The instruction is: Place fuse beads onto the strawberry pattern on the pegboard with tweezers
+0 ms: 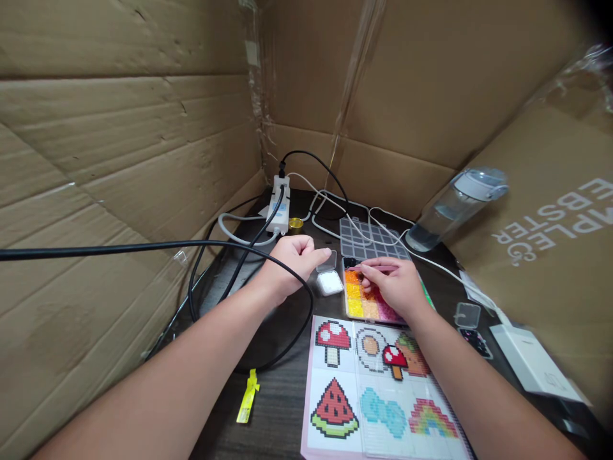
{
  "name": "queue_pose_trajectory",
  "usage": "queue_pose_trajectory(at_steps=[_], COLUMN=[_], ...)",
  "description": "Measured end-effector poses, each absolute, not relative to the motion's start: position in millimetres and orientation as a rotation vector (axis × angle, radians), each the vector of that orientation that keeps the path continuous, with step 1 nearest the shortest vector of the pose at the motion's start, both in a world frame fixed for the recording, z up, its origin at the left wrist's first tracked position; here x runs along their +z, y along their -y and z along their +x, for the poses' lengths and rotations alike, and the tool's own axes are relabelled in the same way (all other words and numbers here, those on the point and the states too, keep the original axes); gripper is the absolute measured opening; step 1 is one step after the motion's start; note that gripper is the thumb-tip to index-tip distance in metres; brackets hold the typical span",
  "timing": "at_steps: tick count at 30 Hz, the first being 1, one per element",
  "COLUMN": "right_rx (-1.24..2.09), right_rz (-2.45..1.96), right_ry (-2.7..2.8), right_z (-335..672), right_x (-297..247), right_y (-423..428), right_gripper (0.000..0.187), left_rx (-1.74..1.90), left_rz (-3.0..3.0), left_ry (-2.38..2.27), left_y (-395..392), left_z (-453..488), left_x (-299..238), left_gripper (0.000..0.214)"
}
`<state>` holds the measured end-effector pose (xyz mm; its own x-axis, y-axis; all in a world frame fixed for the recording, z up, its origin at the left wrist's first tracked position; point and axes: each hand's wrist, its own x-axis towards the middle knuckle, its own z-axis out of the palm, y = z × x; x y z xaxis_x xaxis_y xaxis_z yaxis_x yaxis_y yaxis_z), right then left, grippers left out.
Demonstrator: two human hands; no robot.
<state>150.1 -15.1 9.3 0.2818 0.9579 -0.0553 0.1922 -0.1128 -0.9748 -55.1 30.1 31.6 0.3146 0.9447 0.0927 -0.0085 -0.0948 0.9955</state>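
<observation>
My right hand (396,284) grips a pair of pinkish tweezers (383,268), their tips over the black-bead compartment at the top left of the bead box (357,317). That box holds orange, yellow, peach, pink and green beads. My left hand (294,265) is curled into a loose fist, thumb pointing right beside the raised lid (327,260) of a small box of white beads (329,283); I see nothing in it. Nearer me lies a pattern sheet (332,404) under a clear pegboard. On it sits a small red-and-white bead mushroom (395,361) with an orange stem.
A white power strip (278,207) with a black cable (143,248) looping past my left arm stands at the back. The bead box's gridded lid (371,237), a water bottle (450,207), a white charger (534,364) and a yellow tag (248,399) lie around. Cardboard walls surround the table.
</observation>
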Motion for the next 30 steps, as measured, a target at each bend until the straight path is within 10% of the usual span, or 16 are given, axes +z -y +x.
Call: queue_pose_trajectory(at_steps=[30], right_rx=[0.902], right_rz=[-1.554], right_ry=[1.115], right_z=[150.1], right_x=[11.5], right_y=[17.0], right_gripper=[0.035], left_rx=[1.019], left_rz=[1.402], left_ry=[-0.937], left_y=[-28.3], left_z=[-55.4], left_x=[33.1], left_gripper=[0.047])
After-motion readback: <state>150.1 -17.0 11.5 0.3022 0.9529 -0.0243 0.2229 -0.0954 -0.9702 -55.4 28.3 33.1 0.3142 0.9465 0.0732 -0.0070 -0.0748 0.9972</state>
